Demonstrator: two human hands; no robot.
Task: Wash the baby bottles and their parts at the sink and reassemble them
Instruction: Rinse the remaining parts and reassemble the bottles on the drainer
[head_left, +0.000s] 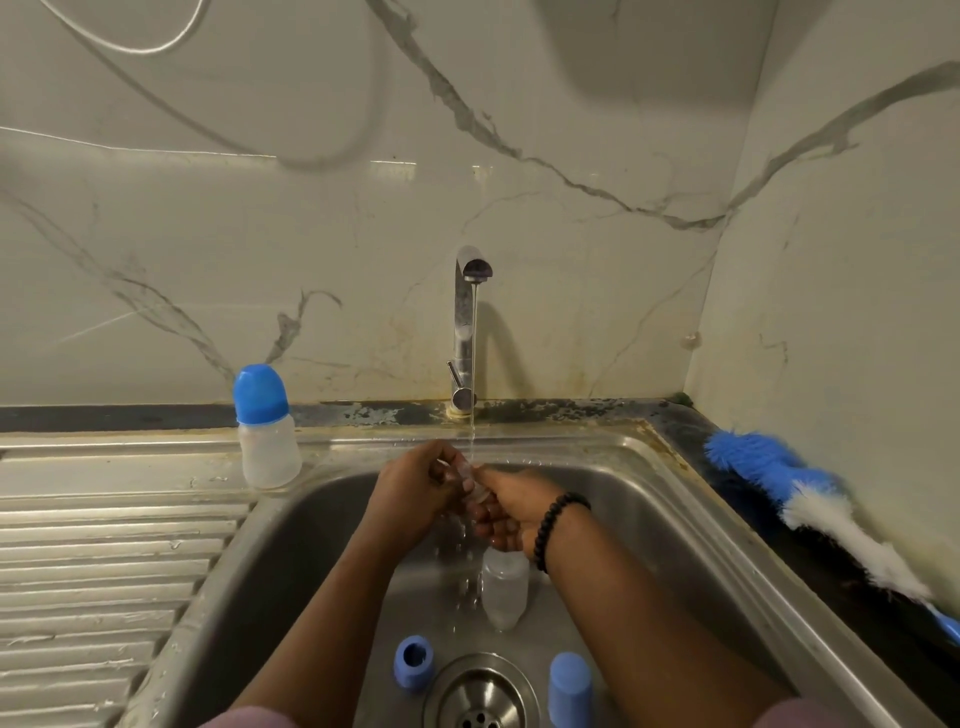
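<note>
Hands meet under the running tap, rubbing a small clear part at frame centre.

Left hand (415, 486) and right hand (511, 512) both curl round the clear part (470, 480), above the sink (670, 499) basin. Below them an open bottle (504, 587) lies in the basin; a blue ring (413, 662) and blue cap (570, 688) flank the drain (480, 693). At left, a capped bottle (266, 428) stands on the rim; at right, a brush (810, 499) lies along the counter.

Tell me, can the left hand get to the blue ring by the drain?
Probably yes. The blue ring lies bare on the sink floor just under the left forearm, nothing over it. But the left hand now shares a grip on a small clear part with the right hand, so it must let go first.
</note>
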